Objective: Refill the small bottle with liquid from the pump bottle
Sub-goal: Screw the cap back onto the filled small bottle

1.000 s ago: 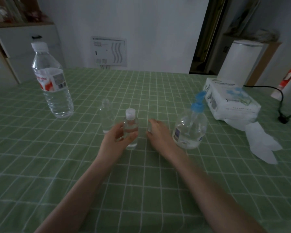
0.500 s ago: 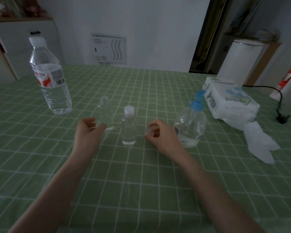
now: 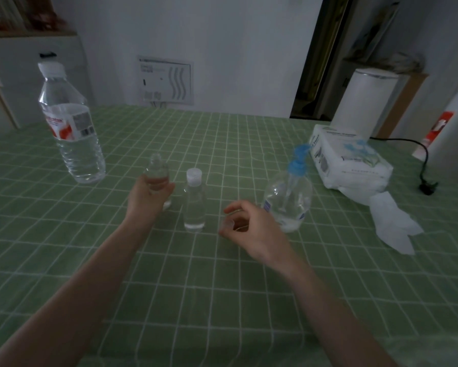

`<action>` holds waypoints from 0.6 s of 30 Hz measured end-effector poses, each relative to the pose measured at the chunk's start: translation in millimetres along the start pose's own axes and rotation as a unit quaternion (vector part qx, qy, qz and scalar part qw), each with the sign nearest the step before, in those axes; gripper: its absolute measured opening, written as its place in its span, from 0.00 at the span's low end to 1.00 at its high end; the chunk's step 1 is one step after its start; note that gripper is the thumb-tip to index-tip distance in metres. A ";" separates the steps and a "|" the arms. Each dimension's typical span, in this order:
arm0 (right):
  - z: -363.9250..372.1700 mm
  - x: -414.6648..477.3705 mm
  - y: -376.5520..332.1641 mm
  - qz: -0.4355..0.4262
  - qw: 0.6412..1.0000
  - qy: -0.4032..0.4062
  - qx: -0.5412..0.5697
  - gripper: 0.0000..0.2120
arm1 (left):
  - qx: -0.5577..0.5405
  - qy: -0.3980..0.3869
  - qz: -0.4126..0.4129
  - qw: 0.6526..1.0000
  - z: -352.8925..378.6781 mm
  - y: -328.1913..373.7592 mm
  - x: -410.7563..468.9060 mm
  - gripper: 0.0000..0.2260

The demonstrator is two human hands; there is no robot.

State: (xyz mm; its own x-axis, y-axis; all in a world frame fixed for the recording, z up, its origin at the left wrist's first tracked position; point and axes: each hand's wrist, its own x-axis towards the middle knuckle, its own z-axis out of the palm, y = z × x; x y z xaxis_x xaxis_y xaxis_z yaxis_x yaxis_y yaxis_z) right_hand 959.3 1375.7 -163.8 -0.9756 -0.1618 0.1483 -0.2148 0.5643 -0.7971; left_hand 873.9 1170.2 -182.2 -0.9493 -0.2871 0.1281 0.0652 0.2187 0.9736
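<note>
Now the left hand (image 3: 146,198) was wrapped around the small open-necked bottle (image 3: 157,176), its fingers (image 3: 167,187) clamped on the clear body while the bottle stood upright on the green checked tabletop (image 3: 222,300). Just to its right stood a second small bottle with a white cap (image 3: 194,201), upright and untouched, with clear liquid inside. The right hand (image 3: 254,229) hovered near the tabletop between that capped bottle and the pump bottle (image 3: 288,197); its fingers (image 3: 233,207) were curled in, thumb and forefinger pinched on a small clear cap (image 3: 228,224), though blur made the cap hard to make out. The pump bottle, round and clear with a blue pump head, stood just beside the right hand, apart from it. A tall water bottle (image 3: 71,133) with a red and white label stood well to the left, toward the back. At the right edge lay a white tissue pack (image 3: 352,160), with a loose tissue (image 3: 392,223) trailing out in front of it. A black cord and plug (image 3: 426,181) lay beyond the pack.
</note>
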 end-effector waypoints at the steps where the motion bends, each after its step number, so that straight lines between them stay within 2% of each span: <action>1: 0.2 -1.3 -0.8 -0.003 1.000 0.000 0.003 0.14 | -0.006 0.001 0.001 1.000 -1.3 -0.3 -1.1 0.11; 8: 0.5 -7.9 -13.6 -0.018 0.997 -0.014 0.070 0.09 | -0.037 -0.026 0.015 0.999 -22.7 11.4 -32.7 0.09; 18: 2.1 -16.7 -40.9 -0.060 0.971 -0.052 0.225 0.13 | -0.027 -0.146 0.020 0.989 -50.4 37.0 -116.1 0.08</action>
State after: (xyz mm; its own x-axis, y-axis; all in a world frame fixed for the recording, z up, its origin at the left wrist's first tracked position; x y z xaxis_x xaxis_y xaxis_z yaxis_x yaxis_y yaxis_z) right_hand 984.5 1353.7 -134.9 -0.9299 -0.2988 0.2146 -0.2621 0.1287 -0.9564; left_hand 1002.0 1164.6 -151.5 -0.9934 0.0045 0.1143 0.1133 0.1723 0.9785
